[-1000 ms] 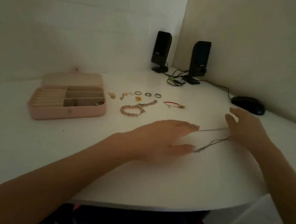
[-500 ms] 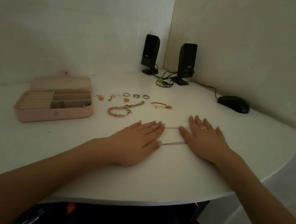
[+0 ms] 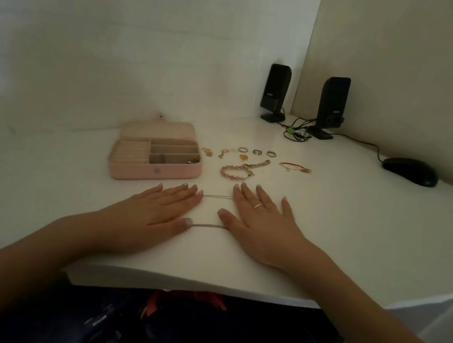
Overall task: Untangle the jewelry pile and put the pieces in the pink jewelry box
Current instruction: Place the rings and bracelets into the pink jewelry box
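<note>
Both hands have drawn closer together since half a second ago, and the view has swung so that the pink jewelry box (image 3: 156, 157) now sits nearer the middle. Left hand (image 3: 159, 214) lies flat, palm down, fingers straight and together, on the white table (image 3: 357, 236); right hand (image 3: 263, 221) lies flat likewise, fingers slightly spread, with a ring on one finger. Between them a thin chain necklace (image 3: 214, 211) is stretched in two strands: the far strand runs between the fingertips of each hand, the near strand from the left thumb to the right thumb. Each end disappears under a hand.

Jewelry box: open, lid back, just left of and beyond the left hand; ring rolls fill its left part, divided compartments its right, with a small dark piece in the near right compartment. A round snap shows on its front wall.

Laid out right of the box: small gold pieces (image 3: 207, 151), three rings (image 3: 256, 151) in a row, a pink beaded bracelet (image 3: 234, 171), a red cord bracelet (image 3: 294, 167).

Far corner: two black speakers (image 3: 274, 93) with tangled cables; their labels are too small to read. Far right: a black mouse (image 3: 409, 170).
</note>
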Available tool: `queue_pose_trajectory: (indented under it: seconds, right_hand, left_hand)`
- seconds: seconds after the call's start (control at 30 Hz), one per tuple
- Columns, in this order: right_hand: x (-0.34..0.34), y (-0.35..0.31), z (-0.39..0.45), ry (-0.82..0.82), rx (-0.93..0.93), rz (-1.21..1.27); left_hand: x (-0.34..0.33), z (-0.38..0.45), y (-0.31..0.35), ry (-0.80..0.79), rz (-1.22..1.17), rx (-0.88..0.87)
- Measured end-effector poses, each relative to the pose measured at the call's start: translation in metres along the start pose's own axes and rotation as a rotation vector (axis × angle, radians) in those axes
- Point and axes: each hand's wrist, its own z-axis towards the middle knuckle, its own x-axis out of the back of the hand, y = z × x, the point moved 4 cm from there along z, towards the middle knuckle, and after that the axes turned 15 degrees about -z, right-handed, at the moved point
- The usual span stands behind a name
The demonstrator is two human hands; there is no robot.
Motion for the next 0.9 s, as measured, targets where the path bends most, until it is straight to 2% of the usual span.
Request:
queue_pose_trajectory:
  seconds: [0.07,0.1,0.17,0.23,0.27,0.47,0.63,0.73,0.9]
  right_hand:
    - [0.000,-0.011,0.004,-0.004,0.005,0.009]
    - [0.001,-0.014,0.006,-0.002,-0.002,0.025]
    - [0.004,-0.017,0.010,0.045,-0.023,0.094]
    - [0.010,-0.017,0.013,0.156,-0.053,0.214]
    - [0.013,-0.017,0.014,0.208,-0.062,0.271]
    - [0.027,-0.022,0.025,0.235,-0.039,0.390]
    - [0.039,-0.031,0.034,0.336,0.035,0.464]
    - [0.040,-0.038,0.040,0.380,0.092,0.493]
    - [0.046,-0.055,0.044,0.363,0.213,0.481]
  left_hand:
    - [0.004,-0.010,-0.001,0.026,-0.091,0.007]
    - [0.008,-0.015,0.000,0.087,-0.215,0.019]
    - [0.025,-0.024,-0.003,0.348,-0.497,0.056]
    - [0.038,-0.032,-0.014,0.611,-0.455,0.066]
    - [0.041,-0.033,-0.019,0.663,-0.380,0.062]
    - [0.037,-0.018,-0.029,0.506,-0.093,-0.103]
    - [0.040,-0.020,-0.024,0.593,-0.039,-0.122]
    - [0.041,-0.022,-0.026,0.622,-0.099,-0.098]
    - [0.039,-0.022,-0.027,0.658,-0.138,-0.081]
